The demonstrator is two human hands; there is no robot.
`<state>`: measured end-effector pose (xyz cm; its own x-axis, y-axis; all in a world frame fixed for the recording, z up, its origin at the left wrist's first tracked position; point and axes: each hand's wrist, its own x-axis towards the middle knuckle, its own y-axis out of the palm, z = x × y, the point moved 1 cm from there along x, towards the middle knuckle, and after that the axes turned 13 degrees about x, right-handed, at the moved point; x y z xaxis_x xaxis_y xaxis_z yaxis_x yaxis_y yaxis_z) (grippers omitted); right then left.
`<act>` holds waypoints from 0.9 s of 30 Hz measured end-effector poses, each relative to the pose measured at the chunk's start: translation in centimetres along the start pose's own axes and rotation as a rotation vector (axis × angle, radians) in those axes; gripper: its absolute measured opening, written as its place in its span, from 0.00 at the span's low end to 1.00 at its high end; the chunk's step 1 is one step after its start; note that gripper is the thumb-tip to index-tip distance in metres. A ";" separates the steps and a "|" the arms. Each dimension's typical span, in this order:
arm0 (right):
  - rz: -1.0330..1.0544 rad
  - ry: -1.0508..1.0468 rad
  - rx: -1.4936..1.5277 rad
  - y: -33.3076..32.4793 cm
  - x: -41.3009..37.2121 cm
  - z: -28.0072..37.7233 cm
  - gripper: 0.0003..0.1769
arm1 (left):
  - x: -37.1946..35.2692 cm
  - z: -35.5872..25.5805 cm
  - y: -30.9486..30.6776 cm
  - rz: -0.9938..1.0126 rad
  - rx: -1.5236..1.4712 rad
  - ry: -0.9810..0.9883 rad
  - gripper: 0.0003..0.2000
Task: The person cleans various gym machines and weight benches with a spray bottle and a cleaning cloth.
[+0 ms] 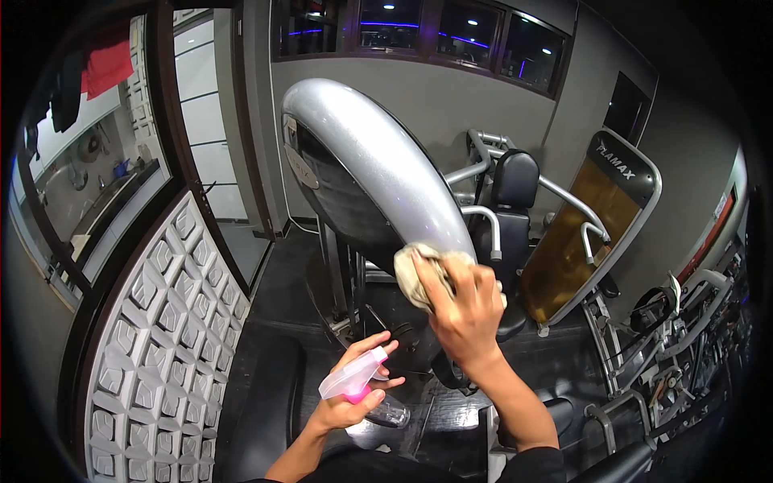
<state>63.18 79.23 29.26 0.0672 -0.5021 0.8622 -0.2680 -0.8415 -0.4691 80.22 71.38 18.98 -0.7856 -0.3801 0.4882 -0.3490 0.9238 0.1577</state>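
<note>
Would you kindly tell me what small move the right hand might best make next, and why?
Probably slide the cloth up along the silver cover: the right hand holds it against the cover's lower end, and the curved surface above lies unobstructed. The left hand holds the spray bottle apart from the cover, so it seems out of the way.

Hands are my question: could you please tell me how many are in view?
2: the left hand holds the spray bottle at the lower middle; the right hand, to its right, holds a cloth at the lower end of the silver machine cover.
</note>
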 end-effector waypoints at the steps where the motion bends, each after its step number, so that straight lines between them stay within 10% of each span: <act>1: 0.020 0.014 0.024 -0.3 -1.5 -0.2 0.27 | -0.2 0.0 -0.2 0.022 0.012 -0.022 0.33; 16: -0.008 0.071 0.173 -0.7 7.2 -0.8 0.35 | -1.6 0.7 -1.6 0.031 -0.011 -0.059 0.29; 27: -0.094 0.245 0.350 0.9 -9.7 -3.0 0.33 | -2.0 2.3 -1.0 0.053 -0.050 -0.102 0.29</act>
<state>59.43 83.92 20.98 -0.1658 -0.3935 0.9042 0.0735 -0.9193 -0.3866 81.00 71.08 15.91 -0.8509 -0.3314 0.4075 -0.2821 0.9428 0.1777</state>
